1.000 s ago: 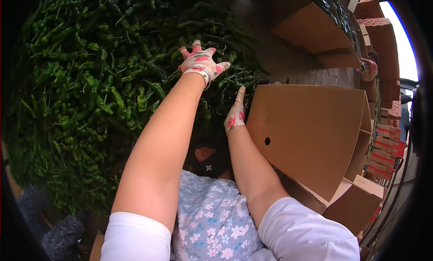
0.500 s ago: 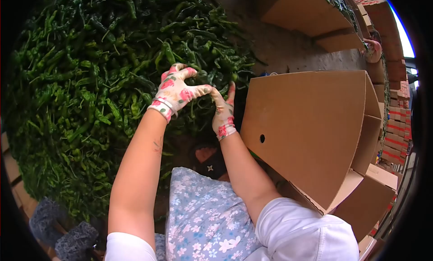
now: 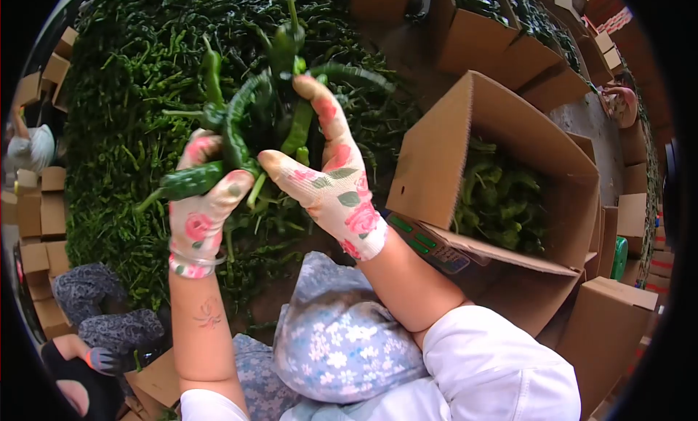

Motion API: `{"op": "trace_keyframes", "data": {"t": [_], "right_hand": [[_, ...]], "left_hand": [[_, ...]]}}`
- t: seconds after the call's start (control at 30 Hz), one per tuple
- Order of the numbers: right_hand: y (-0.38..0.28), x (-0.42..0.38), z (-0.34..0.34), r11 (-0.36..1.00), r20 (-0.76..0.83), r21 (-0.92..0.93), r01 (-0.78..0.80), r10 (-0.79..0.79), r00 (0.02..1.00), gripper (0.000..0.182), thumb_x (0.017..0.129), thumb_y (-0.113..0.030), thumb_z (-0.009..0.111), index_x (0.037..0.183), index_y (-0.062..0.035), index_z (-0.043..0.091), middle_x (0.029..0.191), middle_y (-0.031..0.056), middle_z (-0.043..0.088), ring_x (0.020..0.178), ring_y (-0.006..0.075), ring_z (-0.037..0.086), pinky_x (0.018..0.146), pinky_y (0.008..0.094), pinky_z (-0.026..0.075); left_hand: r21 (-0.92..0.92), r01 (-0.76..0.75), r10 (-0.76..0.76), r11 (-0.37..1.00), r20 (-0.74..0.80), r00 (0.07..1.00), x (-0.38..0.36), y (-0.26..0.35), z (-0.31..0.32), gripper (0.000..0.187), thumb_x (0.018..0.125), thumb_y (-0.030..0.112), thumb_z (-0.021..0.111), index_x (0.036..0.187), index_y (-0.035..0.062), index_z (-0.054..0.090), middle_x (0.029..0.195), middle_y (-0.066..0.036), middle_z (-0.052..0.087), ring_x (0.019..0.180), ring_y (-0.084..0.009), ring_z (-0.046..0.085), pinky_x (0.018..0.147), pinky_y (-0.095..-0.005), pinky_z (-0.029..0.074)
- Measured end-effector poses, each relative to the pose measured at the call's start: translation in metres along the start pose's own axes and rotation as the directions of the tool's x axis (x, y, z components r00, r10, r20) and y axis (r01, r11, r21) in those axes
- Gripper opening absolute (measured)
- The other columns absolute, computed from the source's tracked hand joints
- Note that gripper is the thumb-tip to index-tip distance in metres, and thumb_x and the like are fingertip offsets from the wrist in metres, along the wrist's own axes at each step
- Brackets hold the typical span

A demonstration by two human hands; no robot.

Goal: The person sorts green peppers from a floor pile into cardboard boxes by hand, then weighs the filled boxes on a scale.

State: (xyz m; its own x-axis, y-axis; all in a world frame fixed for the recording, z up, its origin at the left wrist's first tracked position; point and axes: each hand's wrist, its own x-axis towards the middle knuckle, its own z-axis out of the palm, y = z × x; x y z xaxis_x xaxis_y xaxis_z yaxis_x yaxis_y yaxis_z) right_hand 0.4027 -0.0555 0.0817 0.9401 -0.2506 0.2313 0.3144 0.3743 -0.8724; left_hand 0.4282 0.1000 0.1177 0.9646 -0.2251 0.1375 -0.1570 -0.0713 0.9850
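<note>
A loose bunch of long green peppers (image 3: 236,123) is raised between my two hands, above a wide heap of green peppers (image 3: 131,159). My left hand (image 3: 200,210), in a floral glove, is closed on the bunch's left side, with one pepper (image 3: 193,179) lying across its fingers. On the other side my right hand (image 3: 338,177), gloved alike, curves its thumb and fingers around the peppers. Some stems and tips stick out above the hands and blur slightly. At the right stands an open cardboard box (image 3: 432,155) with green peppers (image 3: 502,195) inside.
A scale with green displays (image 3: 429,239) shows at the box's lower edge. More cardboard boxes (image 3: 502,46) with peppers stand at upper right. Another person's legs (image 3: 116,330) and grey-gloved hand (image 3: 103,361) are at lower left; another person (image 3: 33,146) is farther left.
Both hands have come up from the heap with a bunch of peppers between them and moved apart. The view has shifted, so the box's inside and the scale now show.
</note>
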Motion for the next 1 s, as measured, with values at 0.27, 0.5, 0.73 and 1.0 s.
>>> {"op": "trace_keyframes", "data": {"t": [0.27,0.5,0.73,1.0], "right_hand": [[-0.201,-0.034,-0.070,0.816,0.027,-0.289,0.501,-0.516,0.856,0.066,0.079,0.003,0.065,0.137,-0.0040,0.035,0.125,0.0118,0.053,0.111,0.0210,0.056,0.095,0.0316,0.046],[-0.219,-0.114,-0.233,0.408,-0.171,-0.906,-0.113,-0.108,0.979,0.062,0.082,-0.012,0.067,0.138,-0.0082,0.041,0.128,0.0106,0.053,0.113,0.0227,0.054,0.098,0.0311,0.041],[-0.231,-0.171,-0.175,0.229,0.200,-0.928,0.293,-0.358,0.912,0.021,0.083,-0.003,0.059,0.104,0.0012,0.063,0.090,0.0120,0.066,0.081,0.0189,0.065,0.066,0.0264,0.051],[0.099,-0.123,-0.132,0.221,-0.156,-0.915,-0.339,0.580,0.799,0.075,0.086,-0.051,0.050,0.137,0.0018,0.036,0.142,0.0225,0.034,0.129,0.0343,0.038,0.106,0.0397,0.031]], "left_hand": [[-0.240,0.035,0.079,0.970,0.448,0.891,-0.019,0.141,0.132,0.059,0.079,0.011,0.071,0.129,-0.0010,0.043,0.119,-0.011,0.055,0.109,-0.0187,0.056,0.094,-0.0326,0.048],[0.260,-0.411,0.147,0.874,0.663,0.734,0.005,0.057,0.217,0.043,0.082,0.016,0.070,0.118,-0.0005,0.052,0.110,-0.007,0.059,0.093,-0.0134,0.057,0.083,-0.0280,0.046],[-0.036,0.142,-0.132,0.989,0.194,0.972,0.025,-0.008,0.086,0.027,0.091,0.019,0.059,0.117,0.0092,0.058,0.117,-0.004,0.061,0.098,-0.0122,0.061,0.071,-0.0234,0.052],[0.033,0.848,-0.831,0.528,-0.184,0.525,-0.072,-0.239,-0.029,0.078,0.080,0.034,0.070,0.143,0.0203,0.027,0.151,-0.008,0.024,0.138,-0.0336,0.019,0.101,-0.0570,0.026]]}}
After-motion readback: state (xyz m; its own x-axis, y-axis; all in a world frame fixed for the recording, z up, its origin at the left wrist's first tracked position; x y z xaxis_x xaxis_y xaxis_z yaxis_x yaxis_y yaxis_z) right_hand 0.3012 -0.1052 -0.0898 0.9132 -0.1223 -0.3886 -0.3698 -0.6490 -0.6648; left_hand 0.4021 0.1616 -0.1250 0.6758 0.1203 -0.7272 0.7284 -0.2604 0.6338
